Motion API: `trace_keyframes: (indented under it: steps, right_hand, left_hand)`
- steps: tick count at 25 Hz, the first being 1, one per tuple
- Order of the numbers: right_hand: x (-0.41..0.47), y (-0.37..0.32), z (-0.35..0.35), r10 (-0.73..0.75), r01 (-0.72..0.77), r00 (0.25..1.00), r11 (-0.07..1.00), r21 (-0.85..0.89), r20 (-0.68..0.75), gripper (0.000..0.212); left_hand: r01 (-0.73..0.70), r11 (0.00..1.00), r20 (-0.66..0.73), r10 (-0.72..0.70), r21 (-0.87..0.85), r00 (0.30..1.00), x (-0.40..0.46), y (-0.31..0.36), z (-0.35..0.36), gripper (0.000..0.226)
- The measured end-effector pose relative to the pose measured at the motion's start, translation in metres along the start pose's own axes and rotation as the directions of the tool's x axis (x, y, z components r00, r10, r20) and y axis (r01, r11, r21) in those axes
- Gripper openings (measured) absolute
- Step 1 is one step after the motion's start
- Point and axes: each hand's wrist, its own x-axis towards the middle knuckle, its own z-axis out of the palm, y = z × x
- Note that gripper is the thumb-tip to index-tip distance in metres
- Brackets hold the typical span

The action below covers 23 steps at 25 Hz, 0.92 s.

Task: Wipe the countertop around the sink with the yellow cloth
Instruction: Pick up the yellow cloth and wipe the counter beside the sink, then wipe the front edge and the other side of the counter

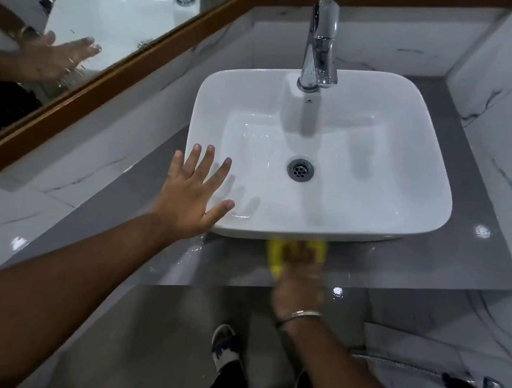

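A white rectangular sink stands on the grey countertop. The yellow cloth lies pressed on the counter's front strip, just below the sink's near rim. My right hand is on top of it, fingers gripping the cloth, and is blurred by motion. My left hand is open with fingers spread, resting at the sink's front left corner, holding nothing. Part of the cloth is hidden under my right hand.
A chrome tap rises at the back of the sink, above a drain. A wood-framed mirror runs along the left wall. Marble walls close in on both sides. A spray hose hangs at lower right; my sandalled foot is on the floor.
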Motion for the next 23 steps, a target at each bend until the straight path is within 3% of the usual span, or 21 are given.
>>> trace_keyframes:
  steps: [1, 2, 3, 4, 6, 8, 10, 11, 13, 15, 16, 18, 20, 23]
  right_hand:
    - [-0.013, -0.028, 0.005, -0.205, 0.204, 0.975, 0.979, 0.02, 0.092, 0.06]
    - [-0.034, -0.049, 0.025, -0.444, 0.455, 0.87, 0.891, -0.001, 0.214, 0.066]
    - [-0.037, -0.053, 0.03, -0.489, 0.517, 0.827, 0.855, -0.034, 0.279, 0.07]
    - [-0.027, -0.039, 0.033, -0.576, 0.594, 0.783, 0.805, -0.006, 0.233, 0.071]
    - [0.014, 0.037, 0.015, -0.595, 0.654, 0.74, 0.745, -0.13, 0.313, 0.066]
    - [0.048, 0.128, -0.015, -0.489, 0.584, 0.802, 0.764, -0.275, 0.344, 0.055]
    - [0.087, 0.206, -0.067, -0.161, 0.218, 0.97, 0.906, -0.363, 0.182, 0.052]
    - [0.101, 0.235, -0.095, 0.079, -0.046, 0.991, 0.959, -0.281, 0.107, 0.052]
    - [0.11, 0.242, -0.123, 0.334, -0.302, 0.936, 0.926, -0.227, 0.116, 0.064]
    - [0.097, 0.197, -0.115, 0.353, -0.305, 0.921, 0.917, -0.259, 0.166, 0.071]
    - [0.084, 0.161, -0.105, 0.288, -0.238, 0.929, 0.946, -0.218, 0.233, 0.068]
    - [0.047, 0.089, -0.074, -0.095, 0.134, 0.952, 0.985, -0.113, 0.292, 0.059]
    - [0.018, 0.032, -0.047, -0.386, 0.423, 0.867, 0.904, -0.057, 0.315, 0.061]
    - [0.013, 0.013, -0.05, -0.315, 0.384, 0.784, 0.923, -0.02, 0.534, 0.054]
  left_hand:
    - [0.012, 1.0, 0.003, -0.012, -0.014, 1.0, 0.0, -0.001, 0.0, 0.079]
    - [0.022, 1.0, 0.012, -0.022, -0.016, 1.0, -0.001, 0.001, -0.001, 0.079]
    - [0.025, 1.0, 0.01, -0.025, -0.015, 1.0, -0.001, 0.002, 0.0, 0.08]
    - [0.023, 1.0, 0.024, -0.022, -0.011, 0.999, -0.001, 0.001, -0.001, 0.08]
    - [0.015, 1.0, 0.031, -0.014, -0.022, 0.999, -0.001, 0.001, -0.003, 0.081]
    - [0.015, 0.999, 0.01, -0.015, -0.032, 1.0, -0.001, 0.0, -0.002, 0.081]
    - [0.023, 0.999, 0.0, -0.023, -0.038, 1.0, -0.002, 0.0, -0.001, 0.08]
    - [0.022, 0.999, -0.006, -0.022, -0.036, 1.0, -0.001, 0.001, -0.001, 0.08]
    - [0.034, 0.999, 0.002, -0.034, -0.022, 0.999, -0.001, 0.005, -0.001, 0.079]
    - [0.051, 0.998, 0.007, -0.051, -0.023, 0.999, 0.0, 0.007, -0.002, 0.079]
    - [0.059, 0.998, 0.016, -0.058, -0.024, 0.998, 0.0, 0.007, -0.003, 0.079]
    - [0.065, 0.998, 0.046, -0.064, -0.022, 0.997, -0.001, 0.006, -0.003, 0.08]
    - [0.061, 0.998, 0.078, -0.061, 0.001, 0.995, -0.002, 0.005, -0.003, 0.081]
    - [0.059, 0.998, 0.097, -0.061, 0.021, 0.993, -0.002, 0.002, -0.004, 0.081]
